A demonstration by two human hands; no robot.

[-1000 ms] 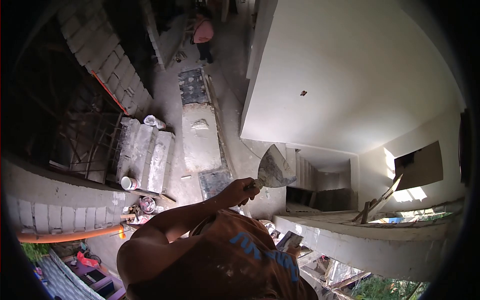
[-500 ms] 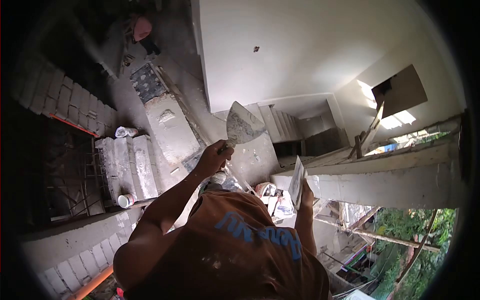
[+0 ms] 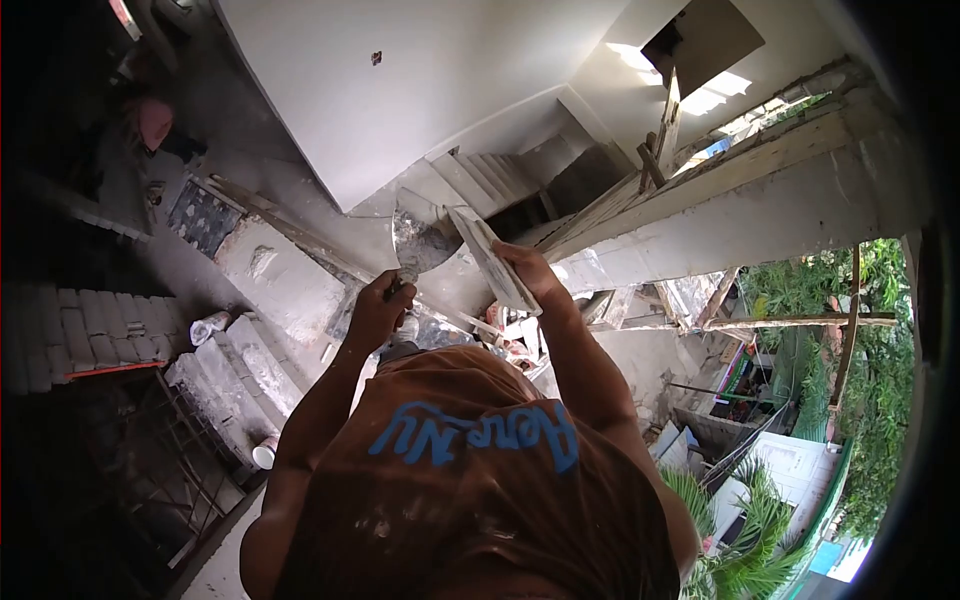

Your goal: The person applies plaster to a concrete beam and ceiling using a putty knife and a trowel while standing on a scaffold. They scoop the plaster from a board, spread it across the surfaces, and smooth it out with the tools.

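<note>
My left hand (image 3: 382, 308) is wrapped round the handle of a wide putty knife (image 3: 420, 243), its fan-shaped blade pointing up and smeared with grey. My right hand (image 3: 528, 274) grips a thin flat plate (image 3: 490, 262) along its edge, the plate tilted nearly edge-on to me. The plate's far end comes close to the putty knife's blade, just right of it. Both tools are held out in front of my brown shirt (image 3: 470, 440), above the floor.
A whitish slab (image 3: 270, 270) lies ahead on the left. Concrete pieces (image 3: 240, 370) and a white bucket (image 3: 265, 453) are left of me. A person in pink (image 3: 152, 122) bends at far left. A smooth white wall (image 3: 400, 90) stands ahead; a concrete beam (image 3: 720, 210) runs right.
My right hand has brought the plate inward and up, beside the putty knife's blade. The whole view has turned, showing more of the greenery on the right.
</note>
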